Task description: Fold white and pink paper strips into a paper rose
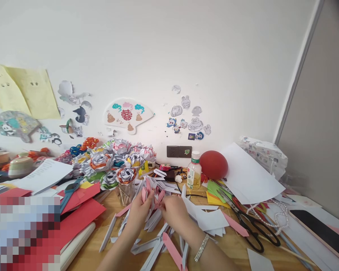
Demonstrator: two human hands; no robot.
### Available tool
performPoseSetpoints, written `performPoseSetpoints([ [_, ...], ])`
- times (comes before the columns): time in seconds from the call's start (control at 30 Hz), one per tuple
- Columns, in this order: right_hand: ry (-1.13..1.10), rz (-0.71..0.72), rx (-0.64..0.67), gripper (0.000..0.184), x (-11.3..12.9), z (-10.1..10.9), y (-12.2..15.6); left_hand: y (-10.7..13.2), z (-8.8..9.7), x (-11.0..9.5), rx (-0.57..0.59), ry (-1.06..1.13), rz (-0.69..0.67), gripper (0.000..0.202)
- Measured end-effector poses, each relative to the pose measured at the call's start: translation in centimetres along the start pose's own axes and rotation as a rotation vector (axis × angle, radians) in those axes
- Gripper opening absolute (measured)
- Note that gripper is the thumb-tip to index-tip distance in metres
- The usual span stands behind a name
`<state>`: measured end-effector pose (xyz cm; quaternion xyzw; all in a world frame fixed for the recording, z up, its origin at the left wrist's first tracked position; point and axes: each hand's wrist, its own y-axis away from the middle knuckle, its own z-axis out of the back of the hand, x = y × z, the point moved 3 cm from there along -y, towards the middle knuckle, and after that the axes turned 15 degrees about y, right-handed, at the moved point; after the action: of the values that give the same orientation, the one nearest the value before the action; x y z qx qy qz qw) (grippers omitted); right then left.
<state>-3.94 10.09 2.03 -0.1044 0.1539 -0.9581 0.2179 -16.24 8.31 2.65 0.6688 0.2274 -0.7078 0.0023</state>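
Note:
My left hand (140, 206) is closed around a pink folded paper strip (148, 186) above the middle of the desk. Close beside it, my right hand (173, 211) pinches another pink paper piece (159, 198) between thumb and fingers. Whether the two pieces are joined is hidden by my fingers. Below and around both hands lies a loose heap of white folded paper strips (153, 221), with a pink strip (173, 250) among them near the front. A sparkling bracelet (201, 248) circles my right wrist.
Paper flowers (101, 161) crowd the back left, some in a clear cup (125, 192). A bottle (194, 171) and red balloon (214, 165) stand behind. Scissors (252, 226), a pearl string (281, 216) and a phone (322, 233) lie right; red paper (81, 216) lies left.

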Motion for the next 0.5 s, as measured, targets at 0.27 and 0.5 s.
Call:
performPoseSetpoints([
  [0.27,-0.793,-0.196,-0.204,0.011,-1.5,2.4,-1.1,0.4,-0.6,0.0,0.053,0.016,-0.013,0.037],
  [0.5,-0.821,-0.187,-0.234,0.009,-0.7,2.5,-0.9,1.2,-1.6,-0.1,0.138,0.144,0.073,0.039],
])
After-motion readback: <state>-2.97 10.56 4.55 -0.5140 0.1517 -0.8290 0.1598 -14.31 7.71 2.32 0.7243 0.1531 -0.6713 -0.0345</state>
